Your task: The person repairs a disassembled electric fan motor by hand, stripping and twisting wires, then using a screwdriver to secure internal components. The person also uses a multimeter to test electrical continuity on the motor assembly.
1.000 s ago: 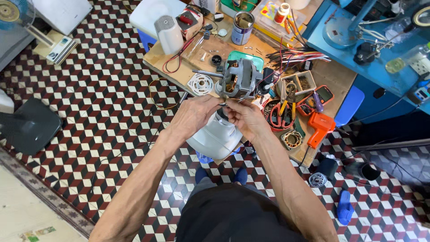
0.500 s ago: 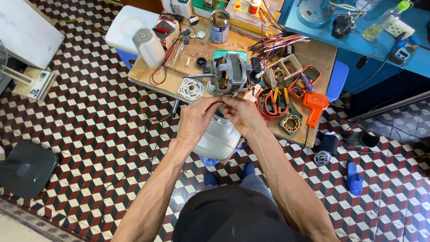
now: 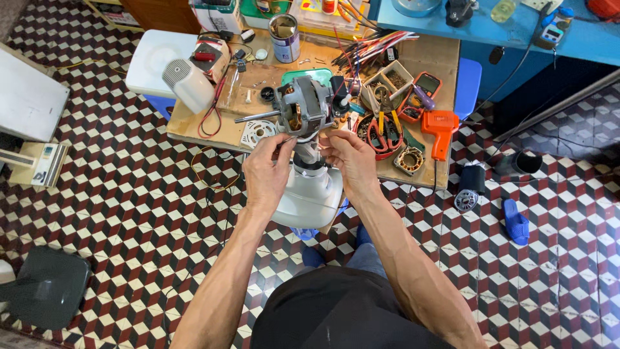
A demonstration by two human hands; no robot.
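A grey fan motor (image 3: 302, 111) with a bare metal shaft sticking out to the left stands on a white fan stand (image 3: 309, 197) in front of me. My left hand (image 3: 266, 169) is raised beside the motor's lower left, fingers pinched on what looks like a thin wire or small part under it. My right hand (image 3: 347, 160) is at the motor's lower right, fingertips curled in toward the neck below the motor. What each hand pinches is too small to make out. The stand's base sits between my forearms.
A low wooden table (image 3: 433, 64) behind the motor carries a tin can (image 3: 285, 35), pliers (image 3: 386, 123), an orange heat gun (image 3: 441, 128), a coil stator (image 3: 409, 160), a round white disc (image 3: 258, 132) and wire bundles. A white housing (image 3: 187, 84) lies left. Blue slipper (image 3: 516, 221) on the tiled floor.
The view has shifted as my head moved, so the table sits higher in the picture. Both hands stay at the base of the motor; the left has opened slightly away from it.
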